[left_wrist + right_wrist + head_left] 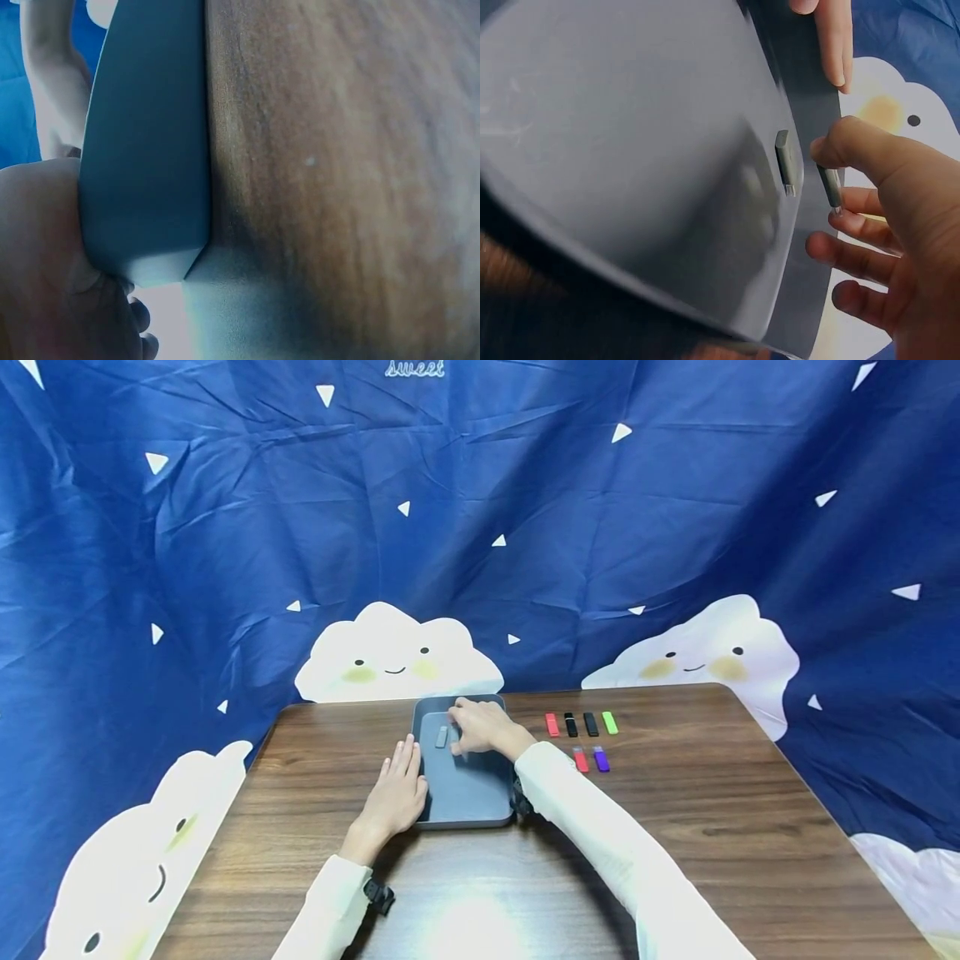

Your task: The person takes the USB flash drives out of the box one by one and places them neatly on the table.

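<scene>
A grey tray (472,806) stands on the table, and my left hand (396,787) rests on its left rim with fingers straight. In the left wrist view, the palm lies against the tray wall (146,135). My right hand (482,727) is over the far part of the tray. Between its thumb and fingers it pinches a grey USB stick (829,186), metal plug outward. Just beside it, another grey USB stick (442,737) lies on the tray floor.
Right of the tray, several USB sticks lie in two rows on the wooden table (712,793). A red (552,725), two black (590,724) and a green one (610,722) form the back row; a red (581,760) and a purple one (602,758) lie in front. Behind hangs a blue curtain (525,468).
</scene>
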The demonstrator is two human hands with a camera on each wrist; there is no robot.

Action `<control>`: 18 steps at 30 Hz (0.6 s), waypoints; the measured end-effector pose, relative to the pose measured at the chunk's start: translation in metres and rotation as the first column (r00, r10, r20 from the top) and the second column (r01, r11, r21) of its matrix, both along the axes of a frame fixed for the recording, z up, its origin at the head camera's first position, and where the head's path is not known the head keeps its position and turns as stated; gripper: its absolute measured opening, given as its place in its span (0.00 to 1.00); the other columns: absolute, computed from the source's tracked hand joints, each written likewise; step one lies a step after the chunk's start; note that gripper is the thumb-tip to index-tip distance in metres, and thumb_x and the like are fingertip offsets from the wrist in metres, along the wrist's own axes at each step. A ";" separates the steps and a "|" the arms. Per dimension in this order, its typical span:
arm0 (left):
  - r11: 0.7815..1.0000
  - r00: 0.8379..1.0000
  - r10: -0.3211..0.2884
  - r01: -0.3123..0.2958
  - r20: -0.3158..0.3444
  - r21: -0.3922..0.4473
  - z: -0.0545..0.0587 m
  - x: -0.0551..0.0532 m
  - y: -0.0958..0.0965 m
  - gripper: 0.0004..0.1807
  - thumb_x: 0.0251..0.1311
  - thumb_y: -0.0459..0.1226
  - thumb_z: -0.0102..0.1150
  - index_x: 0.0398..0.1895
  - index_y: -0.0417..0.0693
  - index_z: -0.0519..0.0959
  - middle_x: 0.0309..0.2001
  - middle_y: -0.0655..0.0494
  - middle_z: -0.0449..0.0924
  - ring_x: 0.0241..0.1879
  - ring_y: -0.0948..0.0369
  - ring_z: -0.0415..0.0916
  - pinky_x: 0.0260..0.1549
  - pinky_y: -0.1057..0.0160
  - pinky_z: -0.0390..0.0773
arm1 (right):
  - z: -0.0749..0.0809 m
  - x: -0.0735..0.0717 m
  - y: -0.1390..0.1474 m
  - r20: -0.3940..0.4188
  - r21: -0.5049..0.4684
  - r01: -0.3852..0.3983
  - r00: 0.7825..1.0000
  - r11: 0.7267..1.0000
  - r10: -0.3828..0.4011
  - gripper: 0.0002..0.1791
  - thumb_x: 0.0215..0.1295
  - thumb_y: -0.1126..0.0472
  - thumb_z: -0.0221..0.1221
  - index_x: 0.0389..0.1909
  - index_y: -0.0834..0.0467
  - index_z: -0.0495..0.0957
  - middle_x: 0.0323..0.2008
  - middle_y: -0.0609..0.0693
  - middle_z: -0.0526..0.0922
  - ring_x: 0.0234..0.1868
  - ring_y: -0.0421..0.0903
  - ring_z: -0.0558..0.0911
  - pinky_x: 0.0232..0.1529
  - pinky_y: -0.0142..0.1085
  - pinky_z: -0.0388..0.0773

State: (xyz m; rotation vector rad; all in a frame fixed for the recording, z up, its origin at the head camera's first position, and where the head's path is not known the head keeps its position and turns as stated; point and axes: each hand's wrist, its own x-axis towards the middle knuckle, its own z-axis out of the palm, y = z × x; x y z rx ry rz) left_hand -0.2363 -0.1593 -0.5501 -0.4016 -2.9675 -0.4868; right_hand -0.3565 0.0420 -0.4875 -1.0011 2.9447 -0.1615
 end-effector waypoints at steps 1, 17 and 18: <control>1.000 1.000 -0.001 0.001 -0.006 0.004 0.001 0.001 0.001 0.35 0.80 0.39 0.39 0.83 0.27 0.53 0.86 0.34 0.46 0.85 0.38 0.46 0.82 0.34 0.53 | 0.001 0.001 0.001 -0.004 0.002 -0.002 1.000 1.000 0.002 0.32 0.64 0.41 0.70 0.66 0.50 0.80 0.52 0.47 0.79 0.37 0.45 0.79 0.38 0.38 0.79; 0.999 1.000 0.001 0.000 0.021 -0.043 -0.005 -0.005 -0.003 0.36 0.82 0.41 0.38 0.84 0.30 0.49 0.87 0.38 0.42 0.86 0.40 0.43 0.83 0.36 0.52 | 0.014 0.011 0.018 -0.058 -0.037 -0.049 0.997 0.998 0.047 0.31 0.63 0.43 0.72 0.64 0.50 0.82 0.53 0.47 0.81 0.37 0.45 0.81 0.39 0.40 0.83; 0.999 1.000 0.000 0.001 0.020 -0.042 -0.005 -0.005 -0.003 0.36 0.82 0.41 0.39 0.84 0.29 0.50 0.87 0.37 0.42 0.86 0.39 0.44 0.83 0.36 0.52 | 0.015 0.012 0.019 -0.060 -0.041 -0.052 0.997 0.998 0.050 0.31 0.63 0.43 0.72 0.64 0.50 0.82 0.54 0.48 0.81 0.37 0.45 0.81 0.39 0.41 0.83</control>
